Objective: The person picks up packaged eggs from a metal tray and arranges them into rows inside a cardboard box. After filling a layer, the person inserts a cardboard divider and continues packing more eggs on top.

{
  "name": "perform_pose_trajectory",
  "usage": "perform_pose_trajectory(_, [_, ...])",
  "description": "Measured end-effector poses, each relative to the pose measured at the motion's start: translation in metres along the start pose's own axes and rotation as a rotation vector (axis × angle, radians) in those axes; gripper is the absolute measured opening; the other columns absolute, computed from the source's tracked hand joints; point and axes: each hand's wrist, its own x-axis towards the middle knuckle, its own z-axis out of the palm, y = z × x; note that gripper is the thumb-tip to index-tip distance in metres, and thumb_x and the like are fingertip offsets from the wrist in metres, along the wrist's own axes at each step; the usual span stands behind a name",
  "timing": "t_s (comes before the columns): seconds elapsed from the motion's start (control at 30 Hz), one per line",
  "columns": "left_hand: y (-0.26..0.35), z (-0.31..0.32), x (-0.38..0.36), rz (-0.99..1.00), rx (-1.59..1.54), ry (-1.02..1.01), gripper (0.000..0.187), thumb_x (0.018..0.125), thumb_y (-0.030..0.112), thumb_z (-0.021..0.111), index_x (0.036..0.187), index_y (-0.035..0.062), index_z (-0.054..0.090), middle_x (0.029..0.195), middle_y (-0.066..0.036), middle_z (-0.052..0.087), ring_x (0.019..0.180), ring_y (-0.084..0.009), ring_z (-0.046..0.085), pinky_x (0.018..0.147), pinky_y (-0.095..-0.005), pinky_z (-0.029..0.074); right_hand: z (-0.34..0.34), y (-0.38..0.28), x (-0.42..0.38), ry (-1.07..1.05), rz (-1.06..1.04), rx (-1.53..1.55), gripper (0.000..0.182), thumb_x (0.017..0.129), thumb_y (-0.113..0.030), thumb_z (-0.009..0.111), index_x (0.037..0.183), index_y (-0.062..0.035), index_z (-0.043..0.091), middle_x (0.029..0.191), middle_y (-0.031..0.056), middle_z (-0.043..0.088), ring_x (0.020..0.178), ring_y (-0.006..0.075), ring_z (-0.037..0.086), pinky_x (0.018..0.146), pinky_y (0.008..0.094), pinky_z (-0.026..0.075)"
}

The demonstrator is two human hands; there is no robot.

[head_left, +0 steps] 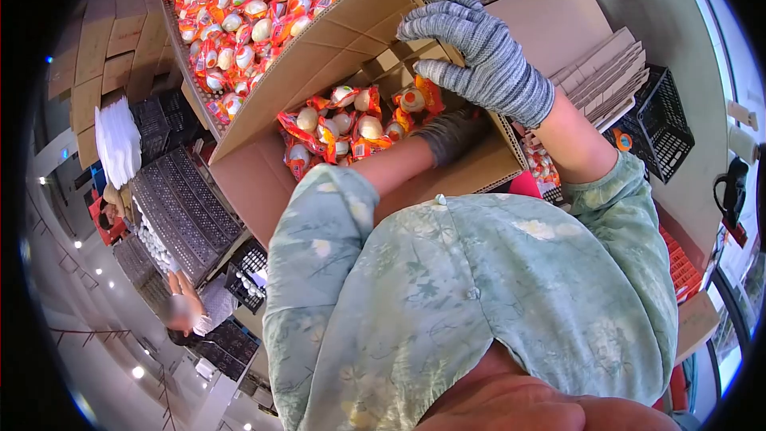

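Observation:
A tilted, open cardboard box (255, 183) sits in front of my body, with packets (343, 124) in clear and red-orange wrappers inside. Each packet seems to hold a pale, egg-shaped item. My left hand (453, 140), in a dark grey glove, reaches into the box beside the packets. Its fingers are hidden in shadow. My right hand (483, 44), in a grey knitted glove, grips the box at its far right edge, with fingers bent over the cardboard.
A perforated metal tray (191, 84) heaped with similar packets lies beyond the box. Flattened cardboard (602, 72) and a black crate (662, 124) are at right. Stacked cartons (120, 24), dark crates (187, 199) and another person (187, 311) are at left.

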Motion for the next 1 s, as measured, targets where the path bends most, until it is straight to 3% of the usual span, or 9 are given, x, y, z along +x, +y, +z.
perform_pose_trajectory(0.1, [-0.017,-0.043,-0.035,-0.081,0.052,-0.153,0.042,0.085,0.03,0.057,0.122,0.0085,0.056,0.116,-0.017,0.06,0.108,-0.0316,0.058,0.09,-0.0397,0.047,0.001,0.002,0.0,0.009,-0.013,-0.004,0.035,0.073,-0.014,0.072,0.107,-0.0125,0.063,0.111,0.0074,0.061,0.121,0.0318,0.047,0.103,0.0415,0.036])
perform_pose_trajectory(0.2, [-0.043,-0.088,-0.05,-0.426,-0.229,-0.136,0.031,0.084,0.024,0.061,0.109,0.0068,0.063,0.101,-0.014,0.067,0.099,-0.0288,0.063,0.083,-0.04,0.05,0.003,0.001,0.002,0.042,-0.035,-0.01,0.033,0.073,-0.016,0.073,0.105,-0.0142,0.065,0.11,0.0106,0.06,0.12,0.0326,0.047,0.101,0.0429,0.039])
perform_pose_trajectory(0.3, [-0.083,-0.04,-0.046,-0.399,-0.296,0.404,0.033,0.081,0.03,0.065,0.102,0.0045,0.064,0.1,-0.015,0.067,0.097,-0.0262,0.064,0.083,-0.0404,0.05,0.004,0.001,0.002,0.04,-0.035,-0.001,0.033,0.073,-0.016,0.073,0.105,-0.0143,0.065,0.11,0.0103,0.06,0.12,0.0323,0.047,0.101,0.0429,0.039])
perform_pose_trajectory(0.4, [-0.065,-0.053,-0.036,-0.491,-0.195,-0.117,0.05,0.075,0.037,0.07,0.112,0.0048,0.06,0.109,-0.016,0.064,0.102,-0.0281,0.062,0.088,-0.0393,0.048,0.003,0.001,0.001,0.042,-0.021,0.0,0.033,0.073,-0.016,0.073,0.104,-0.0143,0.065,0.109,0.0096,0.061,0.12,0.0321,0.047,0.101,0.043,0.039])
perform_pose_trajectory(0.43, [-0.064,-0.031,-0.031,-0.404,-0.076,0.024,0.068,0.069,0.04,0.074,0.123,0.0066,0.052,0.118,-0.018,0.059,0.109,-0.0296,0.058,0.092,-0.0386,0.046,0.003,0.001,0.001,0.04,-0.019,-0.004,0.032,0.073,-0.016,0.073,0.104,-0.0143,0.065,0.108,0.0094,0.061,0.12,0.032,0.047,0.101,0.0431,0.039])
perform_pose_trajectory(0.57, [-0.073,0.033,-0.022,-0.431,-0.162,0.232,0.078,0.068,0.039,0.075,0.131,0.0078,0.043,0.12,-0.02,0.057,0.112,-0.0317,0.056,0.094,-0.0391,0.045,0.002,-0.001,0.002,0.04,0.002,0.014,0.032,0.073,-0.016,0.073,0.104,-0.0143,0.065,0.107,0.009,0.061,0.119,0.032,0.048,0.101,0.0431,0.039])
perform_pose_trajectory(0.77, [-0.102,0.043,-0.026,-0.391,-0.468,0.158,0.074,0.071,0.036,0.073,0.132,0.0089,0.042,0.118,-0.019,0.058,0.109,-0.0329,0.057,0.091,-0.0406,0.047,0.004,-0.001,0.002,0.045,-0.016,-0.014,0.032,0.073,-0.016,0.073,0.105,-0.0143,0.065,0.106,0.0087,0.061,0.119,0.0321,0.048,0.101,0.0425,0.039])
perform_pose_trajectory(0.93, [-0.09,0.03,-0.022,-0.454,-0.529,0.101,0.072,0.07,0.036,0.073,0.131,0.0102,0.044,0.117,-0.018,0.059,0.108,-0.0342,0.057,0.091,-0.0412,0.046,0.004,0.0,0.001,0.043,-0.014,-0.016,0.034,0.073,-0.016,0.073,0.105,-0.0148,0.065,0.107,0.0085,0.061,0.117,0.0315,0.048,0.101,0.0418,0.039])
perform_pose_trajectory(1.0, [-0.076,0.018,-0.031,-0.409,-0.384,0.116,0.071,0.07,0.035,0.073,0.13,0.0103,0.045,0.116,-0.018,0.06,0.108,-0.0339,0.057,0.092,-0.0409,0.045,0.004,0.0,0.001,0.023,-0.011,-0.004,0.035,0.073,-0.014,0.073,0.107,-0.014,0.064,0.109,0.0071,0.061,0.12,0.0312,0.047,0.102,0.0412,0.038])
